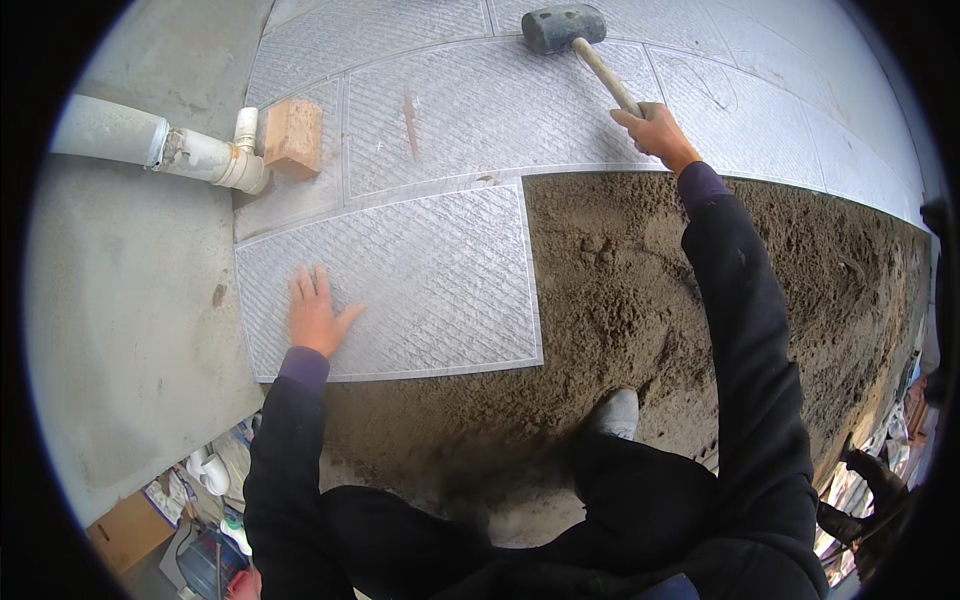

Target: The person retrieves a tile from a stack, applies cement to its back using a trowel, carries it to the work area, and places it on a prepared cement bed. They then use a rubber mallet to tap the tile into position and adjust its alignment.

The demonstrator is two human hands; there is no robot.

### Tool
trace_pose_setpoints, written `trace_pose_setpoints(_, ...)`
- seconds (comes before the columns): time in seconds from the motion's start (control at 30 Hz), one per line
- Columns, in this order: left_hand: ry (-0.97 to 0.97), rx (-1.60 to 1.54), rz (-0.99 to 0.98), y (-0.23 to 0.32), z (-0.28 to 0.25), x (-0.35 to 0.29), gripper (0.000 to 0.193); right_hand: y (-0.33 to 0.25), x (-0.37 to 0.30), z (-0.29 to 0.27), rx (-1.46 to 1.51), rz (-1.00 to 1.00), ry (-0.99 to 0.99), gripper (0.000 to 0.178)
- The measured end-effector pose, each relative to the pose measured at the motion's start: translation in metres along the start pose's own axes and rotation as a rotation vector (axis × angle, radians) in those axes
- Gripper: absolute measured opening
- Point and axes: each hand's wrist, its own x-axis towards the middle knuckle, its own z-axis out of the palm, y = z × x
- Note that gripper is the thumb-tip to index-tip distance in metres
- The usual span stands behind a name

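Observation:
My left hand (319,314) lies flat with spread fingers on a grey ribbed floor tile (440,270) that has a pale border. The tile's left end meets the concrete wall, and its far edge runs along the row of laid tiles (490,110). My right hand (655,133) is closed round the wooden handle of a rubber mallet (563,29). The mallet's black head is over the far tiles; I cannot tell whether it touches them. Loose brown mortar bed (620,270) shows right of the tile and along its near edge.
A white drain pipe (205,157) sticks out from the wall (130,260), with an orange-brown brick (294,138) beside its end. My grey shoe (616,413) rests on the mortar. Pipe fittings, a water jug (208,562) and a cardboard box (130,532) lie at lower left.

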Motion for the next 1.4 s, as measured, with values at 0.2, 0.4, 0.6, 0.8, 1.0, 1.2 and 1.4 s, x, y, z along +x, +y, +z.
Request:
trace_pose_setpoints(0.2, 0.139, -0.555, -0.210, -0.049, -0.001, -0.029, 0.083, -0.029, -0.093, 0.015, -0.434, -0.495, 0.479, 0.044)
trace_pose_setpoints(0.4, 0.597, -1.624, -1.063, -0.141, 0.002, -0.152, 0.038, -0.054, -0.192, 0.118, 0.499, -0.101, -0.218, 0.057)
trace_pose_setpoints(0.6, 0.588, -1.990, -1.071, -0.159, 0.042, -0.174, 0.042, -0.052, -0.157, 0.146, 0.388, -0.015, -0.156, 0.050)
trace_pose_setpoints(0.8, 0.592, -2.086, -0.934, -0.163, 0.065, -0.169, 0.039, -0.039, -0.130, 0.161, 0.219, -0.066, -0.071, 0.040)
trace_pose_setpoints(1.0, 0.516, -2.036, -0.881, -0.179, 0.076, -0.163, 0.031, -0.037, -0.108, 0.176, -0.120, -0.123, 0.027, 0.044)
trace_pose_setpoints(1.2, 0.374, -2.022, -1.043, -0.185, 0.060, -0.149, 0.039, -0.046, -0.101, 0.177, -0.307, -0.216, -0.035, 0.047)
trace_pose_setpoints(1.4, 0.368, -1.940, -1.151, -0.180, 0.061, -0.133, 0.042, -0.043, -0.079, 0.184, -0.238, -0.082, 0.006, 0.050)
